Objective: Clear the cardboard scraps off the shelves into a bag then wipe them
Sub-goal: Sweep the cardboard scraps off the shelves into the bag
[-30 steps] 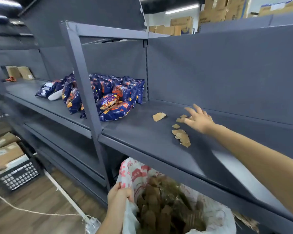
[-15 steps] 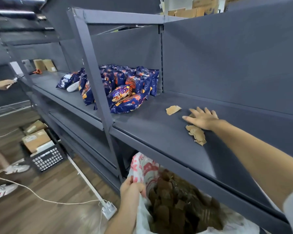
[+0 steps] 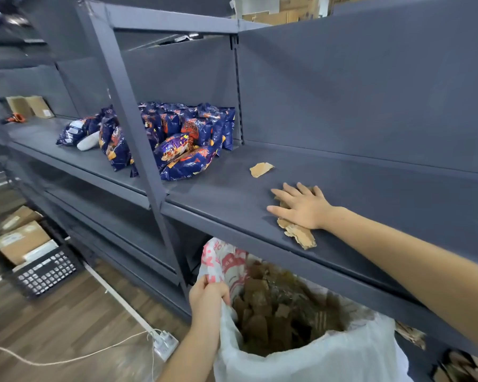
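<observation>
Beyond the scraps (image 3: 298, 237), seemingly snack packets (image 3: 189, 146)

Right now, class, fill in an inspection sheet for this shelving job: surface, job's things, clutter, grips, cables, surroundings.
Surface: grey shelf, metal, matte.
Job's things: cardboard scraps near the front edge; loose scrap further back; bag below the edge, holding brown pieces.
Clutter: snack packets on the shelf, to the left.
Grips: right hand flat on the cardboard scraps; left hand grips the bag's rim.
Cables: cord and power strip on the floor.
Surroundings: boxes and black crate on the floor.
</observation>
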{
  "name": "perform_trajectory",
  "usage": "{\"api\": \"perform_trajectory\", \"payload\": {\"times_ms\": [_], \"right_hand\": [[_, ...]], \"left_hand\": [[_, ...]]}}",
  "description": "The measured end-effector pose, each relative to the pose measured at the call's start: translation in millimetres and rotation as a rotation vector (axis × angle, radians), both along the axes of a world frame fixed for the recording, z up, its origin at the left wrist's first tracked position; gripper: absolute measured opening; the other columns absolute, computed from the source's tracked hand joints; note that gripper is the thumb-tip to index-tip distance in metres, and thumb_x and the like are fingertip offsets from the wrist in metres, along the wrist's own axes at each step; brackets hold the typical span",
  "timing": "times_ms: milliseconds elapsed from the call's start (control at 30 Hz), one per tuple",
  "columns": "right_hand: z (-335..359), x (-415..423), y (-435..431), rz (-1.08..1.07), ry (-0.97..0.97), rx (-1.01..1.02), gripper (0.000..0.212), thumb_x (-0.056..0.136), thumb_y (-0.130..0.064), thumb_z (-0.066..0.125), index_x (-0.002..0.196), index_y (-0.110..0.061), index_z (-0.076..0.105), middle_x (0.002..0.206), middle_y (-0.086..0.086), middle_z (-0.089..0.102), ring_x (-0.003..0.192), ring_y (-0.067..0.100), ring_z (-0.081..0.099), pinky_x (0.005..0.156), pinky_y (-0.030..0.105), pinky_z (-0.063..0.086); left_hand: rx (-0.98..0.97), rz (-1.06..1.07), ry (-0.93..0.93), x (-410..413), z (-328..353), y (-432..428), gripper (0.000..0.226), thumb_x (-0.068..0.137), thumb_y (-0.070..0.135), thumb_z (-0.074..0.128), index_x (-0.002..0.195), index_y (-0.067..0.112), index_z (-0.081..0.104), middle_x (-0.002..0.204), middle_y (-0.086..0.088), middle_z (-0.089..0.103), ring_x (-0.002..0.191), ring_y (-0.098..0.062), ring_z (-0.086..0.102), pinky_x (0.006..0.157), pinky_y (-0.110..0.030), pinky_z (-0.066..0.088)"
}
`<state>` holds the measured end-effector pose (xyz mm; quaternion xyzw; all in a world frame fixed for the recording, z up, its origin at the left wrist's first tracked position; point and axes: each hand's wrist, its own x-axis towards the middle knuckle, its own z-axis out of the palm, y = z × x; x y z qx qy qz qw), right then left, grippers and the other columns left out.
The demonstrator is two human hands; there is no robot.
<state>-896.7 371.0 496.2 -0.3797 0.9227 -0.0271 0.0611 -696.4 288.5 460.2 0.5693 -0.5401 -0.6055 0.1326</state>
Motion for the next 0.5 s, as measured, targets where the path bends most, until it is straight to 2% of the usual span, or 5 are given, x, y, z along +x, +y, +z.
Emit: {"api": "perform_trajectory", "payload": {"times_ms": [100, 267, 333, 433, 500], "right_hand": [[-3.8, 18.9, 1.5, 0.024, 0.031, 0.022, 0.066, 0.092, -0.064, 0.021, 0.149, -0.035, 0.006, 0.160, 0.000, 0.003, 0.147, 0.028, 0.002, 0.117, 0.051, 0.002], [-5.5, 53.0, 4.9, 0.103, 0.103, 0.039, 0.063, 0.095, -0.059, 0.018, 0.150, -0.032, 0.006, 0.159, 0.002, 0.006, 0.147, 0.027, 0.005, 0.117, 0.050, 0.007], [-10.4, 64.2, 8.0, 0.148, 0.155, 0.051, 0.067, 0.092, -0.063, 0.008, 0.150, -0.029, 0.008, 0.159, 0.003, 0.011, 0.146, 0.028, 0.010, 0.116, 0.048, 0.012], [-15.2, 82.6, 13.1, 0.235, 0.274, 0.026, 0.088, 0.086, -0.065, -0.012, 0.142, -0.021, 0.040, 0.143, 0.014, 0.046, 0.129, 0.036, 0.046, 0.100, 0.049, 0.039], [-21.9, 90.2, 17.4, 0.272, 0.331, -0.017, 0.080, 0.093, -0.057, -0.005, 0.126, -0.020, 0.057, 0.122, 0.013, 0.064, 0.107, 0.035, 0.064, 0.084, 0.047, 0.053]], "left_hand": [[0.021, 0.016, 0.079, 1.2, -4.2, -0.8, 0.046, 0.084, -0.019, 0.047, 0.125, -0.001, 0.053, 0.116, -0.016, 0.053, 0.113, -0.036, 0.049, 0.066, -0.027, 0.040], [0.038, -0.014, 0.156, 3.9, -15.9, -8.3, 0.036, 0.082, -0.019, 0.047, 0.110, 0.002, 0.057, 0.113, -0.017, 0.054, 0.096, -0.031, 0.054, 0.073, -0.032, 0.046], [0.036, -0.017, 0.177, 4.1, -20.9, -10.0, 0.033, 0.081, -0.018, 0.047, 0.104, 0.003, 0.059, 0.111, -0.017, 0.056, 0.102, -0.034, 0.054, 0.073, -0.032, 0.048], [0.054, -0.021, 0.227, 5.1, -22.1, -9.7, 0.028, 0.080, -0.018, 0.048, 0.085, 0.008, 0.057, 0.103, -0.013, 0.055, 0.092, -0.030, 0.052, 0.064, -0.026, 0.044], [0.055, -0.017, 0.245, 5.8, -20.5, -8.7, 0.030, 0.079, -0.019, 0.048, 0.092, 0.007, 0.055, 0.104, -0.013, 0.054, 0.095, -0.030, 0.050, 0.061, -0.026, 0.042]]}}
